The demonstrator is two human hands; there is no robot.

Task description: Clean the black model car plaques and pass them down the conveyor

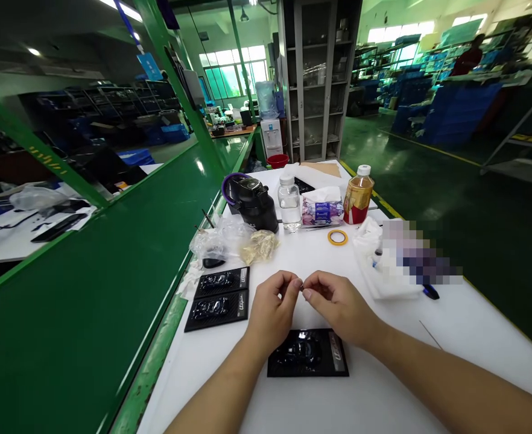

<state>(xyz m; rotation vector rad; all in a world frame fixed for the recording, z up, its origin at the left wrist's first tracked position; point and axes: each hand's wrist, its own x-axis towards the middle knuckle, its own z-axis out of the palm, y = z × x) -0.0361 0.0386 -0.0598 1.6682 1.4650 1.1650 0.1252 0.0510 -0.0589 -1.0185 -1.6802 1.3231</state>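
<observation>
My left hand (272, 310) and my right hand (341, 304) meet fingertip to fingertip over the table. Both are closed in a pinch around a tiny dark piece (301, 287), too small to name. Just below them lies a black base (324, 367) with a silver label, carrying a glossy dark model car (303, 349); my left wrist covers one corner of it. To the left of my left hand, two similar black bases with model cars sit side by side, a nearer one (210, 307) and a farther one (218, 280).
Along the back stand a black jug (257, 205), a clear bottle (289, 205), a tissue pack (323, 211) and a drink bottle (359, 196). Yellow tape (337, 237) lies in front of them. Plastic bags (223, 238) are at left, white wrapping (383, 277) at right, near a thin rod (430, 334).
</observation>
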